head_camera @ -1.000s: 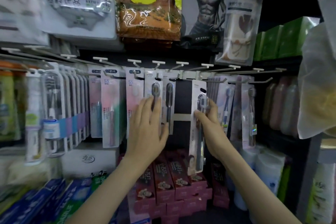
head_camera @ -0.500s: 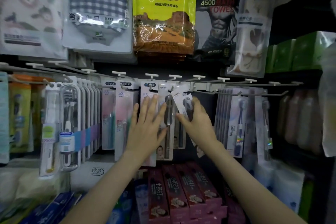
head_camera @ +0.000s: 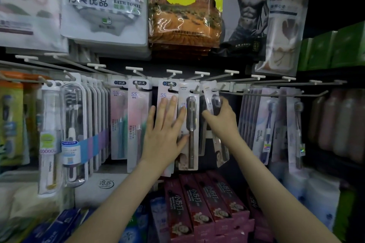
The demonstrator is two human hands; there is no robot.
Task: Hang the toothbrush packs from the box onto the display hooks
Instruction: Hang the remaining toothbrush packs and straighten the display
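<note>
Pack [head_camera: 209, 98] had swung up toward the hooks [head_camera: 222, 86], my right hand [head_camera: 221, 122] gripping it; left hand [head_camera: 166, 124] lay flat on hung packs [head_camera: 192, 108].

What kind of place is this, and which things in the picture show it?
Most likely a shop's toiletries section: toothbrush packs hang in rows on display hooks, packaged bath towels hang above them, and toothpaste boxes are stacked below.
</note>
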